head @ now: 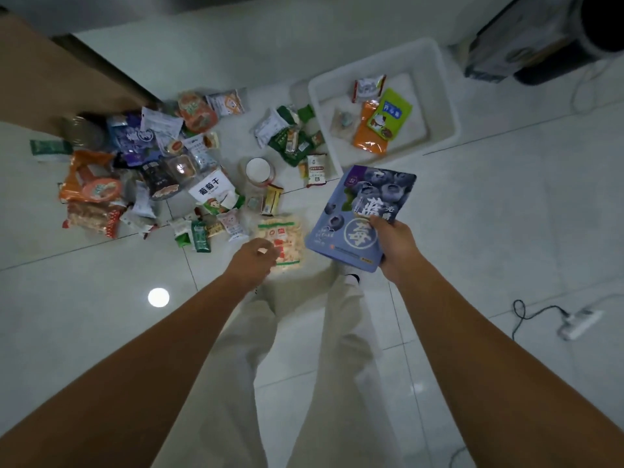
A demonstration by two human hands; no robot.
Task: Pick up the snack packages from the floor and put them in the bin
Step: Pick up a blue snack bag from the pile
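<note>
My right hand [395,244] grips a blue-purple blueberry pouch [363,211] by its lower right corner and holds it above the floor, short of the white bin [450,106]. Lying in the bin are a green pouch [390,114], an orange pouch [368,133] and a small red-and-white packet [368,86]. My left hand [253,261] hangs with loosely curled fingers and holds nothing. It overlaps a clear bag of pale yellow snacks [285,238] on the floor. Several more snack packages [152,163] are scattered on the tiles to the left of the bin.
A brown wooden cabinet [50,72] borders the pile at the upper left. A jar with a white lid [258,170] stands among the packages. A white power strip [580,324] with a cable lies at the right. A dark appliance [557,38] stands behind the bin.
</note>
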